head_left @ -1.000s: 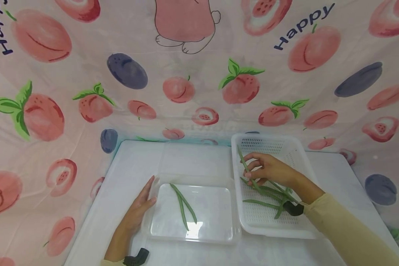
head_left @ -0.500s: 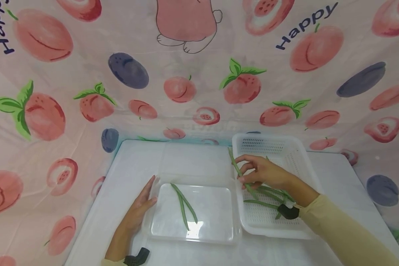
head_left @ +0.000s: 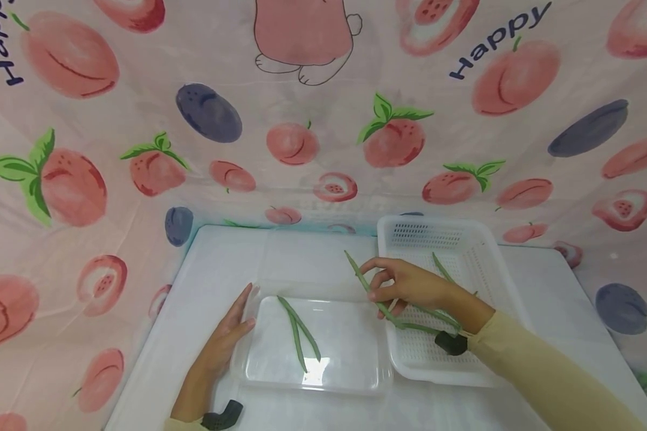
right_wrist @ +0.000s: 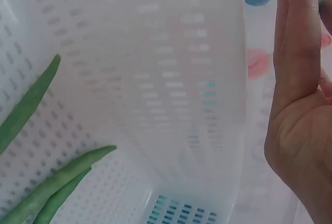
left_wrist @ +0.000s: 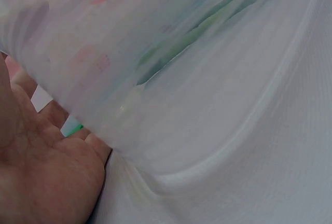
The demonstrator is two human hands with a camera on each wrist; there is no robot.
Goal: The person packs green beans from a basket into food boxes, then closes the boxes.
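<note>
My right hand (head_left: 410,284) pinches a green bean (head_left: 358,269) between thumb and fingers, over the gap between the white basket and the clear tray. The bean slants up and left, its upper end beyond the fingertips. My left hand (head_left: 227,329) rests with straight fingers along the left side of the clear plastic tray (head_left: 350,344). Two green beans (head_left: 296,329) lie crossed in this tray and show through its wall in the left wrist view. More green beans (right_wrist: 65,177) lie in the perforated white basket (right_wrist: 155,42); my right forearm partly hides them in the head view.
Tray and basket stand side by side on a white table (head_left: 302,254). A cloth printed with peaches (head_left: 291,143) hangs behind the table and along its sides. Dark wrist devices (head_left: 452,343) sit at both cuffs.
My right hand has lifted the bean and carried it left, from over the basket past its left rim toward the tray. The left hand and the tray have stayed in place.
</note>
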